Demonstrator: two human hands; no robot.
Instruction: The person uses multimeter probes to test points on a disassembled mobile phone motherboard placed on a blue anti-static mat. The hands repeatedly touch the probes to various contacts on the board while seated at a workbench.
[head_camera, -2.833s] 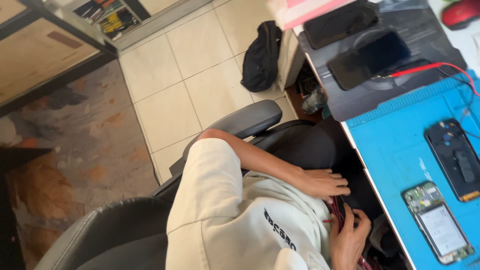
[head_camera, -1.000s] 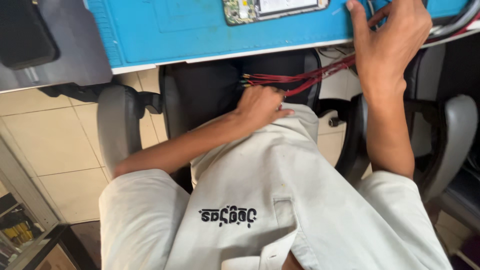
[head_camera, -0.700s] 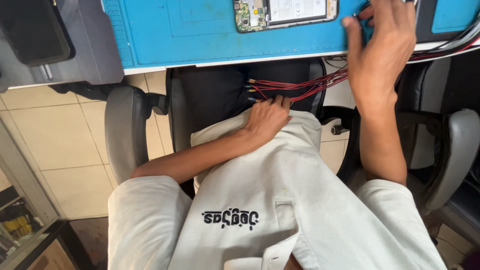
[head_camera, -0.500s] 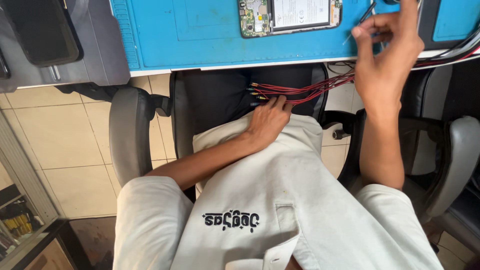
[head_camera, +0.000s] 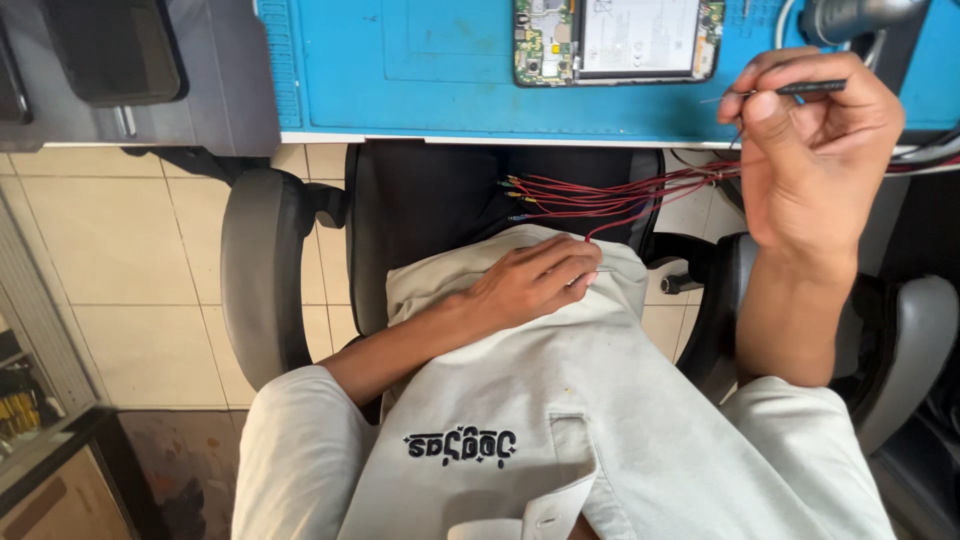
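Fingers (head_camera: 770, 105) pinch thin, perhaps metal, probe (head_camera: 810, 88).

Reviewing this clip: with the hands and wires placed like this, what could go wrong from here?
1. The red wires hang loose off the desk edge toward the lap; the left hand, pinching one, could snag or tangle the rest.
2. The right hand holds a thin dark tool close to the opened phone on the blue mat; a slip might scratch its exposed board.
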